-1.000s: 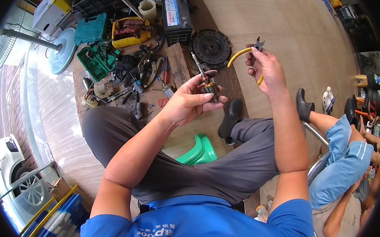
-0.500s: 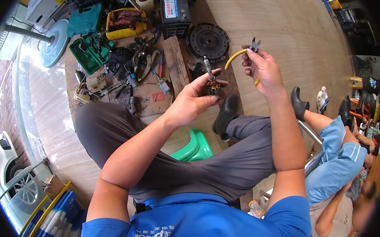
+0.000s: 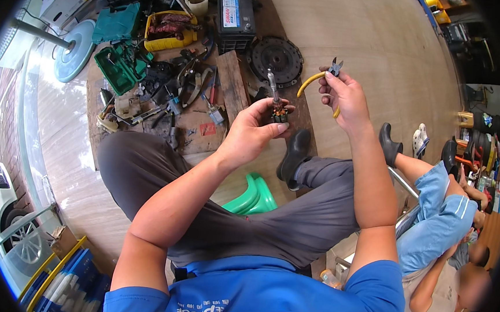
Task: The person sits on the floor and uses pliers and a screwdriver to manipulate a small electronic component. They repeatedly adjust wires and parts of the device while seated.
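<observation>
My left hand [image 3: 250, 134] is closed round a motor armature [image 3: 279, 113], its copper windings and dark core between thumb and fingers. The armature's long metal shaft [image 3: 273, 79] points up and away. To the right and a little higher, my right hand [image 3: 347, 97] grips diagonal cutting pliers [image 3: 312, 82] with yellow handles. The steel jaws [image 3: 335, 67] of the pliers stick out above the fingers, pointing away from me and parted. One handle curves out to the left of the hand; the other shows below the fingers. Pliers and armature are apart.
Beyond my hands a wooden board [image 3: 232, 84], a clutch disc [image 3: 275, 62] and a car battery [image 3: 235, 17] sit on the worktop. Loose parts and tools, a green case [image 3: 117, 71] and a yellow container [image 3: 157, 44] lie left. A green stool [image 3: 253, 198] is below; a seated person [image 3: 433, 227] is right.
The view has shifted slightly. Within my left hand the armature has turned a little and its shaft stands a bit straighter. My right hand keeps its hold on the pliers.
</observation>
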The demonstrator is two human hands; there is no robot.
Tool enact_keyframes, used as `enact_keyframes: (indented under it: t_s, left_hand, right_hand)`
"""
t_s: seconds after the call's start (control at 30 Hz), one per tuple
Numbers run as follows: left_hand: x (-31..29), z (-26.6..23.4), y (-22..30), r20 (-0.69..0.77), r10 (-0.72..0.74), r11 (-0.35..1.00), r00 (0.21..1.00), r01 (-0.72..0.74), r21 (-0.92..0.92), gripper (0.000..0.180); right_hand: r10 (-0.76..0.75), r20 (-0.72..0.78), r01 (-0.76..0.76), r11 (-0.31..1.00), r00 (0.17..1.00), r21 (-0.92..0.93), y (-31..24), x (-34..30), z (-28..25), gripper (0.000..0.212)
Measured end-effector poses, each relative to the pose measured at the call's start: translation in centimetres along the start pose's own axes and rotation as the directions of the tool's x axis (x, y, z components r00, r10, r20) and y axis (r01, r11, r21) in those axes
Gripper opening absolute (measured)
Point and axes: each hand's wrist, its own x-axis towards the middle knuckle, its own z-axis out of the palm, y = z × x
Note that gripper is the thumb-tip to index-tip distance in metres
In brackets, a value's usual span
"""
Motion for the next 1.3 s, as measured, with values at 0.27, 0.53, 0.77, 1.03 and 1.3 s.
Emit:
enact_keyframes:
  t_s: [0.27, 0.53, 0.77, 1.03, 1.3]
  left_hand:
    - [-0.2, -0.2, 1.4, 0.094, -0.065, 0.936, 0.993, 0.093, -0.339, 0.044]
    - [-0.1, -0.3, 1.6, 0.101, -0.051, 0.911, 0.994, 0.088, -0.403, 0.044]
    - [-0.1, -0.3, 1.5, 0.15, -0.065, 0.91, 0.986, 0.12, -0.396, 0.044]
    - [0.0, -0.3, 0.9, 0.138, -0.083, 0.929, 0.987, 0.126, -0.347, 0.044]
    - [-0.3, 0.0, 1.4, 0.172, -0.119, 0.919, 0.978, 0.174, -0.355, 0.043]
  right_hand:
    - [0.033, 0.164, -0.064, 0.979, 0.986, 0.191, 0.0, -0.4, 0.6, 0.016]
    - [-0.004, 0.387, -0.11, 0.956, 0.922, 0.272, -0.1, -1.8, 1.6, 0.019]
    - [0.026, 0.475, -0.186, 0.938, 0.88, 0.293, -0.8, -2.3, 1.3, 0.021]
    - [-0.063, 0.481, -0.15, 0.908, 0.875, 0.392, 0.3, -2.8, 2.1, 0.025]
    - [-0.076, 0.439, -0.119, 0.908, 0.895, 0.401, 0.9, -3.4, 3.7, 0.021]
